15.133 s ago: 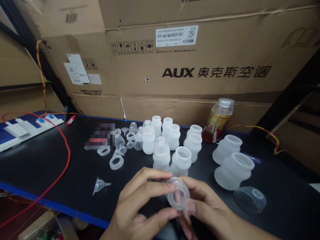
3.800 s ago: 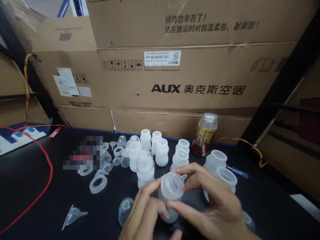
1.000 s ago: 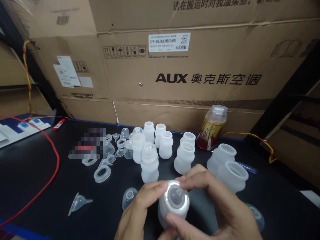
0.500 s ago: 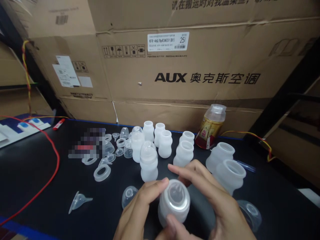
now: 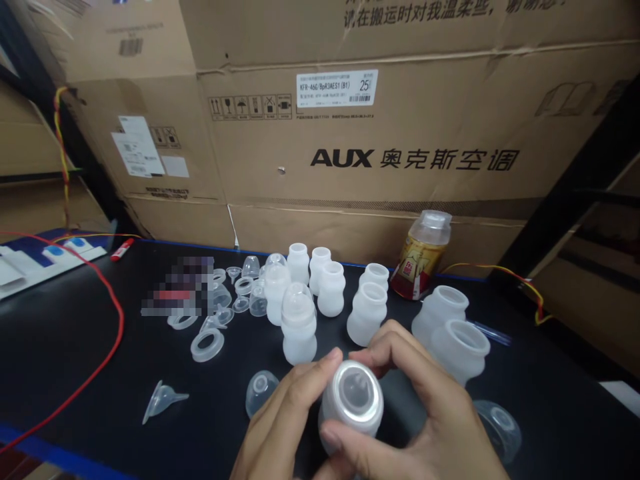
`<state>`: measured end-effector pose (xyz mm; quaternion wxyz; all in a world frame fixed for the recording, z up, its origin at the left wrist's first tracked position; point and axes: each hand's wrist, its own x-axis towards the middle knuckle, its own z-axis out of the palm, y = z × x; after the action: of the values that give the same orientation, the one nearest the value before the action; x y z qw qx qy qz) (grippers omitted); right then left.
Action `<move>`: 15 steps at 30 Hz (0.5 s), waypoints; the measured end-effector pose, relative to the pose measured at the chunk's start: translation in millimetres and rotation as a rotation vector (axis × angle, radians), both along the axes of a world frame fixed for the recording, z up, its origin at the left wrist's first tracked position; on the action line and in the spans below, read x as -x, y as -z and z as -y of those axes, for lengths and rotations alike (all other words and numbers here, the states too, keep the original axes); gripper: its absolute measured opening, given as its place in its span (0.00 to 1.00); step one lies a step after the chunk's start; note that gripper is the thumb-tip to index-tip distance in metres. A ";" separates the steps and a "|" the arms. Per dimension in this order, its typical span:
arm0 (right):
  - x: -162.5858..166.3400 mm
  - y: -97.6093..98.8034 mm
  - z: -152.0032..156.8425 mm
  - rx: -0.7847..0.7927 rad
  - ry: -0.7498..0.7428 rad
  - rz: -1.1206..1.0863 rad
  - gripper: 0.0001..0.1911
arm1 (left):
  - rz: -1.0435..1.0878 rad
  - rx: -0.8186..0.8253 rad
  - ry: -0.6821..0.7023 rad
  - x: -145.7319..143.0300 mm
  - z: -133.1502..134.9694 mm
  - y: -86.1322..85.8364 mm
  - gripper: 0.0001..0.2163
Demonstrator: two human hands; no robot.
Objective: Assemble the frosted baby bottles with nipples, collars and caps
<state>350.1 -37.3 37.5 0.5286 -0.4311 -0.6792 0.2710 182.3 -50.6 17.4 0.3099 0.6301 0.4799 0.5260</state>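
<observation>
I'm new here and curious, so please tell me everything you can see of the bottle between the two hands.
The bottle looks like frosted, whitish plastic with a rounded body. A shiny pale ring circles its top, and a clear, soft-looking teat shows in the middle. Its top faces the viewer. The left hand and right hand hold it from either side. Its base is hidden, so whether it touches the black table is unclear.

Left hand [image 5: 287,423], right hand [image 5: 435,400] cut off by bottom edge. Held bottle [image 5: 353,403]: base hidden. Pixelated item [image 5: 186,287]: unreadable.
</observation>
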 end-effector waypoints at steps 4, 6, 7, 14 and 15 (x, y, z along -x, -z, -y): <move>-7.7 1.8 -1.9 -0.056 -0.001 0.122 0.18 | 0.001 0.044 0.000 1.5 -5.0 7.4 0.09; -11.7 4.4 -3.9 -0.132 -0.026 0.196 0.19 | 0.009 0.063 0.005 2.0 -7.8 8.7 0.08; -13.1 5.9 -4.8 -0.165 -0.031 0.216 0.21 | 0.014 0.073 0.008 1.9 -9.4 8.8 0.09; -13.1 7.5 -1.8 -0.223 -0.129 0.187 0.41 | 0.037 0.168 0.055 -4.1 -23.3 3.2 0.18; -12.6 6.1 -0.6 -0.231 -0.131 0.184 0.41 | 0.040 0.176 0.063 -5.1 -24.6 1.4 0.18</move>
<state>362.7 -36.7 31.4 0.4912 -0.3452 -0.7782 0.1843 187.4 -25.9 16.0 0.3899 0.6046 0.4979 0.4843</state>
